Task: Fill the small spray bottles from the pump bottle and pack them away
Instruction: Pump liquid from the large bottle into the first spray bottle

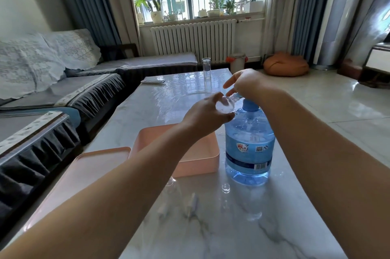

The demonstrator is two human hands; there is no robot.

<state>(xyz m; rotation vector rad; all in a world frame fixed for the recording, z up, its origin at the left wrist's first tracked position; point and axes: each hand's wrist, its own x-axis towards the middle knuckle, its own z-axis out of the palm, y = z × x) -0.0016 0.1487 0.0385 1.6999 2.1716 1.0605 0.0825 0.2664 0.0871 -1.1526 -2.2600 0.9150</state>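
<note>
A big blue pump bottle (249, 149) stands on the marble table (221, 227), its blue pump head partly hidden under my right hand (247, 84), which rests on top of it with fingers relaxed. My left hand (207, 116) grips a small clear spray bottle (226, 105), tilted with its neck at the pump spout. A second clear bottle (172, 190), a white spray head (193, 205) and a small clear cap (225, 187) lie on the table in front.
A pink box (200, 161) sits left of the pump bottle, its pink lid (84, 176) beside it near the table's left edge. A tall glass (206, 68) and a remote (153, 82) stand at the far end. A sofa runs along the left.
</note>
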